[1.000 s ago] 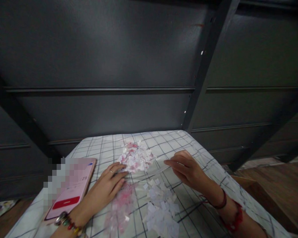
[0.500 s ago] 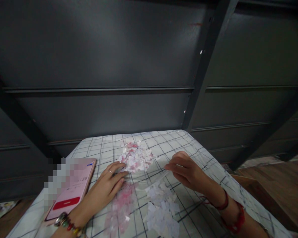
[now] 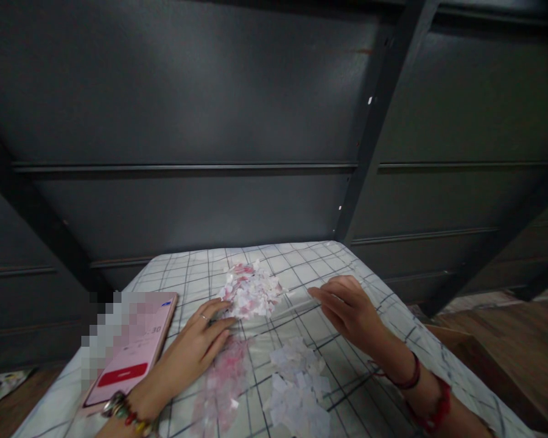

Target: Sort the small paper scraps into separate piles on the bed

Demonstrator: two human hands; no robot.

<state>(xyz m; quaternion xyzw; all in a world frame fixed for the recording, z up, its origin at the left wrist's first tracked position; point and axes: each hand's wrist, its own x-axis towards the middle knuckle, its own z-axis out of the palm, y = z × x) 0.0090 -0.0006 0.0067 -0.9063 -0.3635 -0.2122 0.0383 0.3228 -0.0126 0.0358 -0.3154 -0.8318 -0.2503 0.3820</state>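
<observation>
Pink phone (image 3: 139,350) at left, dark panels (image 3: 210,103), brown box (image 3: 470,353).

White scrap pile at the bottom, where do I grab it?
Probably cup the white scrap pile low at its right edge, from the right, away from the pink bits on its left. Its loose, flat pieces might slip a pinch.

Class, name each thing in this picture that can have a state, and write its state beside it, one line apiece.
Phone: resting on the cloth, screen lit, partly pixelated
White-and-pink heap: loosely heaped
Pink pieces: loose, spread out
White scraps: loosely piled
Clear plastic: pinched at one end
Left hand: fingers at the heap's edge, grip unclear
Right hand: fingertips closed on the plastic
Checked cloth: spread out, slightly creased
</observation>
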